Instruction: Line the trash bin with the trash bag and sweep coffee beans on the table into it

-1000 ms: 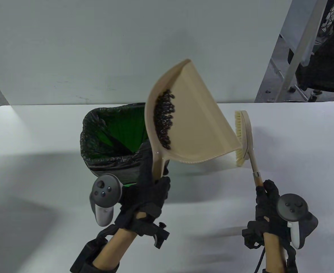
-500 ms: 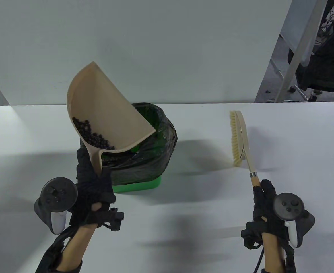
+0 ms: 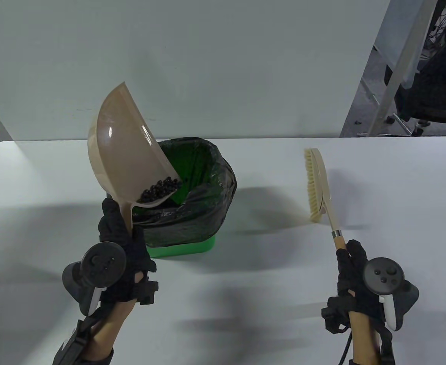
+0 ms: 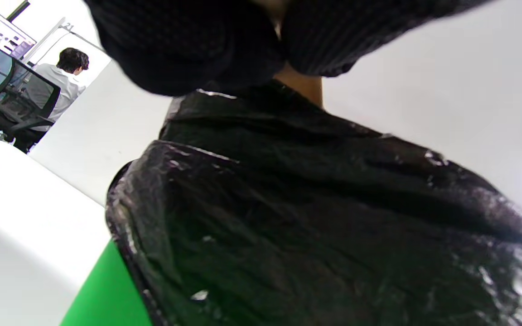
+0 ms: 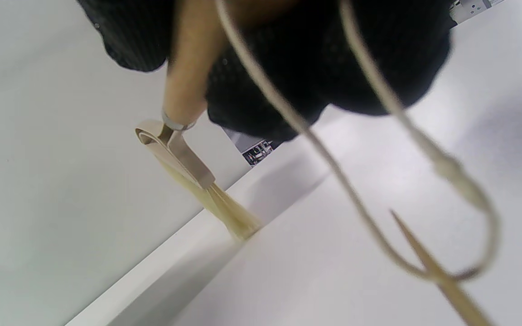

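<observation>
- White table (image 3: pixel 268 289) before a pale wall panel; seated person (image 4: pixel 57 86) at a desk far off in the left wrist view.
- Green trash bin (image 3: pixel 187 249) left of centre, lined with black trash bag (image 3: pixel 207 213), mouth open.
- Left hand (image 3: pixel 122 247) clenched round handle of beige dustpan (image 3: pixel 124 152), tipped steeply over bin's left rim.
- Coffee beans (image 3: pixel 160 189) heaped at dustpan's low corner, just above the bag opening.
- Right hand (image 3: pixel 354 273) gripping wooden handle of brush (image 3: pixel 318 186), well right of bin, bristles (image 3: pixel 312 190) facing left, raised off the table.
</observation>
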